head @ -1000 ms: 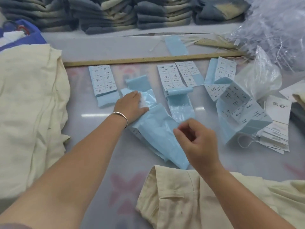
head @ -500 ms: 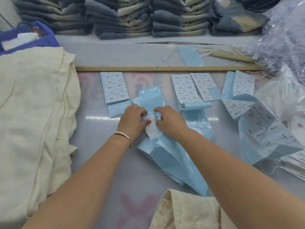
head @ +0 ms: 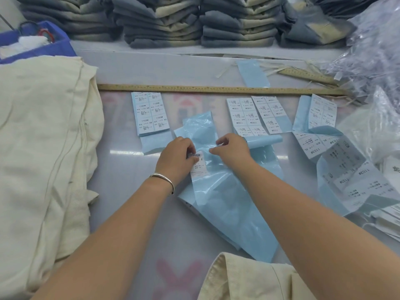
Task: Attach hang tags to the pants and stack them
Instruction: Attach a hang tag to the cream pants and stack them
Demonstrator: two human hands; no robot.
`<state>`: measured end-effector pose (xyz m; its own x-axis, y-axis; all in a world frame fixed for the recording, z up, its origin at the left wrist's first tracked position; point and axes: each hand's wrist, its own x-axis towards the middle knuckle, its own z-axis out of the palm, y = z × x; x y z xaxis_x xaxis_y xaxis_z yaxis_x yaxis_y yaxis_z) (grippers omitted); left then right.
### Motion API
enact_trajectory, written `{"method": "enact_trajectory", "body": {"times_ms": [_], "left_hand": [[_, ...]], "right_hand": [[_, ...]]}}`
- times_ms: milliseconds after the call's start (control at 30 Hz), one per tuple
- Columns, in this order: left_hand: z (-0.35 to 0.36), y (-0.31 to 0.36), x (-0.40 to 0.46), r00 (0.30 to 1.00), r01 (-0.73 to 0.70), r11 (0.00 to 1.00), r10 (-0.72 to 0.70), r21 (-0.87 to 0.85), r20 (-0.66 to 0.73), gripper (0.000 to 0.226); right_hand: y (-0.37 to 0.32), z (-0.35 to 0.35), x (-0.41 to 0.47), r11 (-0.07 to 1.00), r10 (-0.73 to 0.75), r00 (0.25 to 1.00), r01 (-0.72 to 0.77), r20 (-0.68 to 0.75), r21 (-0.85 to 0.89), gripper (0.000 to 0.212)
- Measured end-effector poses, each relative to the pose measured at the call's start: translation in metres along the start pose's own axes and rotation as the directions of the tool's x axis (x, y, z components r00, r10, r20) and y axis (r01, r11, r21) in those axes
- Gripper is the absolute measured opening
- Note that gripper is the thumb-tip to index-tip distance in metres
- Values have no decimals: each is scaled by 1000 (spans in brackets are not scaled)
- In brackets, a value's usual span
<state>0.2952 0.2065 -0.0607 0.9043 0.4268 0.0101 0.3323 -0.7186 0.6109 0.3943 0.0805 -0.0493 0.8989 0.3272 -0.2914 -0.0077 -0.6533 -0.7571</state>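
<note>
A white sticker [head: 198,164] is being pinched by the left hand [head: 177,159], its long side running up and down the middle of the frame, while blue backing [head: 218,191] is being pinched just right of it by the right hand [head: 232,149].

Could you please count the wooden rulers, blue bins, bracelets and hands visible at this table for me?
Wooden rulers: 2 (long ruler, short ruler)
Blue bin: 1
Bracelet: 1
Hands: 2 (left hand pinching the label, right hand pinching the blue backing sheet)
Total: 6
</note>
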Motion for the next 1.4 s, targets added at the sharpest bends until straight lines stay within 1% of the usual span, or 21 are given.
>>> {"method": "enact_trajectory", "body": {"times_ms": [67,133,167,233,300,333,433,500,533,600,733,800,900,967,1000,1033,1133,1200,1267,1333,1400], "left_hand": [[1,0,-1,1000,27,999,-27,-38,-2,17],[1,-1,-2,999,50,995,-49,-87,9,17],[1,-1,-1,999,46,995,-45,-83,21,17],[2,-4,-1,999,18,999,-17,-26,34,13],[2,-6,-3,1000,14,1000,-14,-14,9,6],[2,-8,-4,1000,17,1000,-17,-20,-9,3],[5,-10,-7,999,20,1000,-20,-19,-42,9],[7,-11,-8,998,11,1000,-12,-13,-60,9],[8,-11,-8,997,8,1000,-9,-17,-76,7],[11,-14,-10,994,5,999,-10,-49,-108,3],[14,-16,-13,991,10,994,-24,-106,-129,21],[13,-16,-13,992,11,992,-27,-124,-127,26],[13,-16,-14,991,18,991,-36,-135,-129,28],[14,-16,-15,988,20,989,-41,-144,-146,28],[14,-16,-16,987,18,988,-42,-153,-154,28],[14,-16,-16,986,15,987,-41,-161,-159,28],[13,-17,-16,986,-6,983,-25,-181,-166,22],[12,-18,-18,983,-28,974,-14,-225,-183,15],[11,-18,-19,979,-43,959,-16,-282,-205,13],[11,-19,-20,976,-51,953,-16,-300,-215,18],[12,-20,-20,974,-68,959,3,-277,-227,20]], "right_hand": [[-1,-2,1,991,48,999,-50,19,125,20],[-4,-3,1,988,17,1000,-14,-13,155,17],[-5,-4,2,995,-53,998,57,-46,88,16],[-8,-5,0,968,-220,974,211,-54,-137,13],[-11,-2,-2,931,-283,959,268,-25,-247,7],[-11,0,-3,930,-275,961,260,-22,-260,7],[-10,5,-4,951,-156,986,137,-50,-278,35],[-10,6,-5,969,-75,995,56,-72,-242,30],[-10,6,-5,980,-40,996,25,-76,-195,25],[-11,6,-4,995,31,998,-36,-56,-95,24],[-13,4,0,996,92,995,-92,-28,-6,17],[-10,3,0,999,31,998,-33,-45,-31,13],[-8,5,-2,971,-120,992,109,-36,-213,10],[-9,9,-5,938,-238,971,226,-13,-264,11],[-10,11,-7,936,-265,964,257,1,-241,17],[-11,12,-7,952,-252,968,250,12,-177,21],[-12,15,-7,991,-82,993,72,88,113,17],[-11,15,-9,961,-8,988,-35,155,275,16],[-11,14,-12,905,24,974,-116,224,409,7],[-11,12,-13,868,60,958,-190,281,460,20],[-12,11,-11,855,84,942,-236,326,461,29]]}}
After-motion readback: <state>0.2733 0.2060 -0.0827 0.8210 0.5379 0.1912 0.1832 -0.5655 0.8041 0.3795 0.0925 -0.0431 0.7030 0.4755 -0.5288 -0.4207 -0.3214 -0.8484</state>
